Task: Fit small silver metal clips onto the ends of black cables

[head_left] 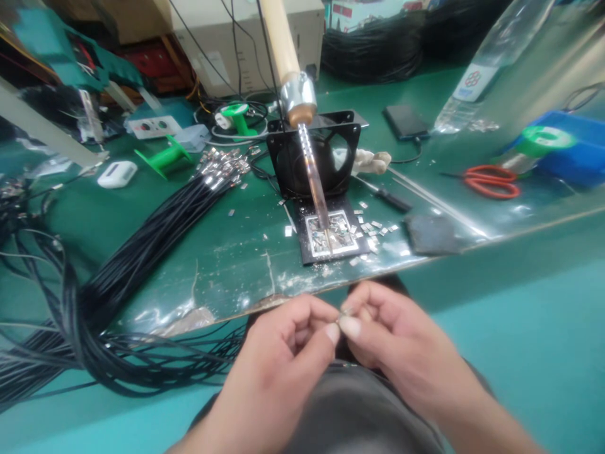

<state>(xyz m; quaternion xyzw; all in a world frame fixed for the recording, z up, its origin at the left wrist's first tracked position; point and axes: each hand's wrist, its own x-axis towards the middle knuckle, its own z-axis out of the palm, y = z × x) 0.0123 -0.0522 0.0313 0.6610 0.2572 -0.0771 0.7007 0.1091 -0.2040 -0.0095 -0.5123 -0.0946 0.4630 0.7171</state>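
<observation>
My left hand (288, 353) and my right hand (392, 340) meet just below the table's front edge, over my lap. Both pinch one tiny silvery metal piece (342, 313) between thumbs and forefingers; most of it is hidden by the fingertips. A thin black cable seems to run down from the pinch between the hands. On the table ahead, a soldering iron (302, 120) with a wooden handle stands tilted, its tip resting on a small black tray (352, 249) of little metal clips.
A thick bundle of black cables (142, 252) with metal ends crosses the green table at left. A black fan frame (350, 148) stands behind the tray. Red scissors (491, 181), green solder spools (165, 157), a phone (405, 121), a plastic bottle (486, 63) and a blue bin (571, 148) lie further back.
</observation>
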